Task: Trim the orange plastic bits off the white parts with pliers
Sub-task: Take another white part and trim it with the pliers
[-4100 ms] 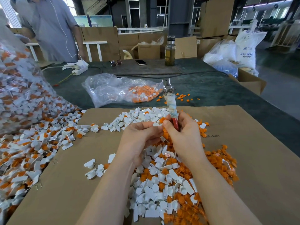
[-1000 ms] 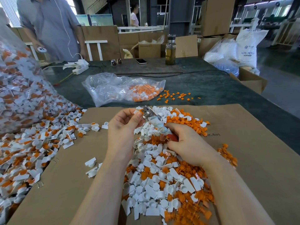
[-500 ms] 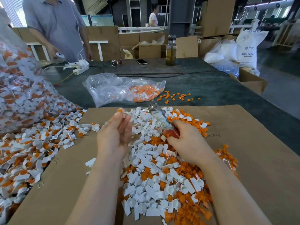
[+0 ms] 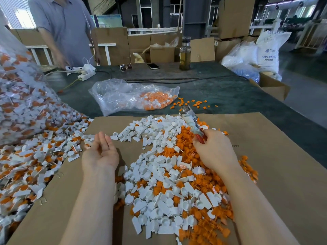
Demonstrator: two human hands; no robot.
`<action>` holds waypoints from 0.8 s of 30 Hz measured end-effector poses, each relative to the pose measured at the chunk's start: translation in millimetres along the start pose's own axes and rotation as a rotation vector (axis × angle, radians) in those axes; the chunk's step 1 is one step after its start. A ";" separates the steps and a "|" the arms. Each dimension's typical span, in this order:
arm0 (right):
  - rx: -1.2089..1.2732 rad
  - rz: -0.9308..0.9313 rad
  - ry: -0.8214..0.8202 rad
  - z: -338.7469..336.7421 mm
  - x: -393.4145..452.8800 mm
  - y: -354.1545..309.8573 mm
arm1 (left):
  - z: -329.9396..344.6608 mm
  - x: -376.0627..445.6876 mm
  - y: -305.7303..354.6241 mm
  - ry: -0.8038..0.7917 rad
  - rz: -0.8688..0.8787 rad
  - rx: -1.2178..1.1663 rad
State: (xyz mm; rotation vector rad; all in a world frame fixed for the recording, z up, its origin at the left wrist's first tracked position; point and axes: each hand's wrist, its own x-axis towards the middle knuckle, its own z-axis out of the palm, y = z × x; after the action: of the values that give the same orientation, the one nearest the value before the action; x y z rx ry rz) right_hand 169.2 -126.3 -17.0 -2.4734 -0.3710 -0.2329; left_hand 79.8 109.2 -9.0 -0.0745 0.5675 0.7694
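— What lay nearest?

— A heap of white parts [image 4: 159, 175] mixed with orange plastic bits [image 4: 191, 147] on a brown cardboard sheet [image 4: 283, 174].

— And the hands?

— The left hand [image 4: 100, 152] was palm-up, fingers loosely bent, holding nothing (it sat at the edge of the untrimmed parts [image 4: 35, 160] spilling from the left). The right hand [image 4: 214, 149] gripped the red handles of the pliers [image 4: 192, 121], whose tip pointed away over the heap; whether the jaws were closed I couldn't tell.

— Farther off?

— A clear bag [image 4: 131, 96] with orange pieces on the green table [image 4: 230, 96], then a bottle [image 4: 184, 53], a phone [image 4: 153, 66], and a person in a grey shirt [image 4: 65, 27]
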 end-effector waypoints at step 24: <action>-0.205 -0.024 -0.113 11.8 -4.8 -8.5 | -10.5 -19.6 -38.2 -0.512 0.359 2.165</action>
State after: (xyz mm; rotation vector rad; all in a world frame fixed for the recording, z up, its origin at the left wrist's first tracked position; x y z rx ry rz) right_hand 162.9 -113.6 -22.8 -2.6932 -0.4442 -0.1474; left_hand 89.5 66.4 -13.2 2.1848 0.6571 0.1437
